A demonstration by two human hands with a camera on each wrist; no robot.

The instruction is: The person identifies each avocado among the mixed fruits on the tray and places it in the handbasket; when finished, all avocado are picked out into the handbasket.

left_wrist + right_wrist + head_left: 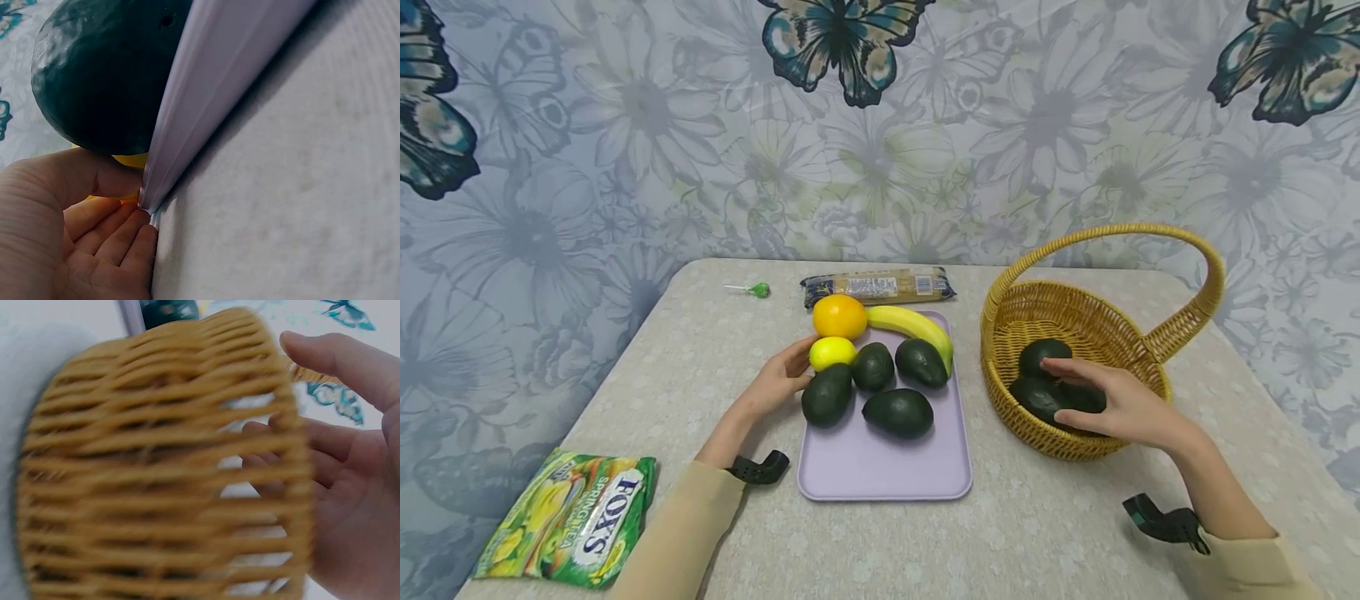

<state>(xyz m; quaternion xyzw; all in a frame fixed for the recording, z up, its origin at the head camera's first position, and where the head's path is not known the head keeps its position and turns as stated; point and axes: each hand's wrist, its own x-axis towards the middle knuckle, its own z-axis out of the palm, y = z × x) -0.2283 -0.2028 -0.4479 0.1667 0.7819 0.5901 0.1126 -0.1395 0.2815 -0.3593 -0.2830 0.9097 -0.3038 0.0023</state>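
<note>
My left hand (778, 379) is at the left edge of the lilac tray (883, 475), its fingertips against the rim in the left wrist view, beside a lemon (832, 354) and a dark green avocado (827, 397). Several avocados lie on the tray, among them one in front (898, 414). An orange (839, 317) and a banana (917, 323) are at its far end. Over the wicker basket (1007, 400) reaches my right hand (1123, 404), thumb and fingers spread above avocados (1037, 398) inside. In the right wrist view, basket weave partly hides its fingers.
A long clear packet (880, 286) lies behind the tray. Farther left is a green lollipop (760, 290). A green and yellow Fox's candy bag (572, 517) lies at the front left. The basket's tall handle (1112, 231) arches above it. A patterned wall covering stands behind the table.
</note>
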